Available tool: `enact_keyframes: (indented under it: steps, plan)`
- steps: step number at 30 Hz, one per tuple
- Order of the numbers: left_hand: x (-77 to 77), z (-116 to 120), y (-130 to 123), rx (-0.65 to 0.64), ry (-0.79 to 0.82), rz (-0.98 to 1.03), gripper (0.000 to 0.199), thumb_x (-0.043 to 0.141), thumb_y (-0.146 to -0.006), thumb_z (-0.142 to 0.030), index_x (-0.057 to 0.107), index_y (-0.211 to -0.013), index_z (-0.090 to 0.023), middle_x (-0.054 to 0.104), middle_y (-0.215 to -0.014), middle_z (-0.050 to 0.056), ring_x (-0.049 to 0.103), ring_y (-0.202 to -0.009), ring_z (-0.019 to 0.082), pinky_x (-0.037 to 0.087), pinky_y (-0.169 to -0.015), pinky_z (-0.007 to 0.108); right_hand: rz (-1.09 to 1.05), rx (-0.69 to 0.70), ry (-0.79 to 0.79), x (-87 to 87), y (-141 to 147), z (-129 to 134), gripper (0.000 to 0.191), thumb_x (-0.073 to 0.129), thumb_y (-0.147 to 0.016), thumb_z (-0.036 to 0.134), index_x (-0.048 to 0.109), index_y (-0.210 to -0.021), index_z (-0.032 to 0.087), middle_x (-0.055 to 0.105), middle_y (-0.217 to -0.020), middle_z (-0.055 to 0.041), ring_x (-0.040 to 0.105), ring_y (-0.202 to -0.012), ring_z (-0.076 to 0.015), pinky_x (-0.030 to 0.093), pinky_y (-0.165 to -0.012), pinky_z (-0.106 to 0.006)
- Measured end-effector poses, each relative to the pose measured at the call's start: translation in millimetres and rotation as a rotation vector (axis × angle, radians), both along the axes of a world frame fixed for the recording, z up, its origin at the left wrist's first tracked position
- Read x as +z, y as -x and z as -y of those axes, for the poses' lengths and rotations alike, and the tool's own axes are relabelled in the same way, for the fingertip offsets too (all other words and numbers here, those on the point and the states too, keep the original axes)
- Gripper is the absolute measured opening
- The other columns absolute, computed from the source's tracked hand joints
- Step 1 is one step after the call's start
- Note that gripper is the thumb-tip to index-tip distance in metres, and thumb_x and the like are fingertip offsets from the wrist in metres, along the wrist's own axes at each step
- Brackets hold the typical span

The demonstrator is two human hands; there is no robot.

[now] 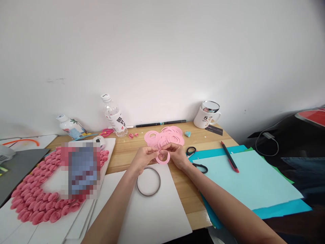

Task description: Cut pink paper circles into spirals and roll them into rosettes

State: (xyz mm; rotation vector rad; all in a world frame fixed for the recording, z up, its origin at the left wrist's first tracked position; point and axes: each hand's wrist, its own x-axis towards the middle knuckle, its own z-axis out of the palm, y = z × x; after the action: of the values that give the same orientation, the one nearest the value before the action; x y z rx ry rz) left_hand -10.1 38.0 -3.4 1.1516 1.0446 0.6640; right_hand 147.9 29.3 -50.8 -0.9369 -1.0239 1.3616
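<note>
Between my two hands is a curled pink paper strip (163, 162), its loop hanging below the fingertips. My left hand (146, 158) pinches it from the left, and my right hand (177, 154) pinches it from the right, the fingertips nearly meeting. Just behind the hands lies a pile of pink paper spirals (170, 136) on the wooden table (122, 154). A thin dark ring (159, 183) rests on a white sheet (157, 217) below my hands. Two small rolled pink pieces (131, 136) sit near the bottle.
Left: pink paper roses (35, 189) on white board, a blurred rectangle over them, a water bottle (116, 120) and a smaller bottle (72, 127). Right: black-handled scissors (200, 167), blue sheets (243, 179), a red-black pen (230, 157), a white mug (203, 117). A black pen (161, 123) lies by the wall.
</note>
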Motion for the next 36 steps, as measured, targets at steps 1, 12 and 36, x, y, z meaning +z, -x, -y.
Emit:
enact_keyframes:
  steps: [1, 12, 36]
  plan:
    - [0.4, 0.0, 0.1, 0.002, -0.006, -0.001, 0.027, 0.07, -0.064, -0.033, 0.069, -0.081, -0.012, 0.07, -0.077, 0.009, 0.064, -0.072, 0.018, 0.049, -0.071, 0.031, 0.009, -0.005, -0.008, -0.2, 0.0, 0.0, 0.026, 0.079, -0.053, 0.036, 0.067, -0.067, 0.017, 0.069, -0.064, -0.0019, 0.062, -0.056, -0.0149, 0.052, -0.057, -0.029]
    - [3.4, 0.3, 0.9, 0.051, -0.018, -0.035, 0.024, 0.07, -0.064, -0.034, 0.067, -0.073, -0.011, 0.07, -0.071, 0.008, 0.064, -0.068, 0.018, 0.051, -0.071, 0.033, -0.005, 0.052, -0.002, -2.4, -0.1, -0.5, 0.028, 0.076, -0.058, 0.034, 0.071, -0.08, 0.018, 0.072, -0.083, -0.0052, 0.067, -0.069, -0.0171, 0.053, -0.072, -0.033]
    - [-1.2, 0.9, -0.9, 0.02, -0.049, -0.05, 0.02, 0.067, -0.066, -0.031, 0.072, -0.073, -0.013, 0.071, -0.076, 0.007, 0.064, -0.071, 0.018, 0.051, -0.071, 0.031, 0.067, 0.005, -0.001, 4.3, 2.1, 2.9, 0.022, 0.075, -0.059, 0.036, 0.072, -0.072, 0.019, 0.069, -0.065, -0.0018, 0.062, -0.055, -0.0151, 0.052, -0.062, -0.03]
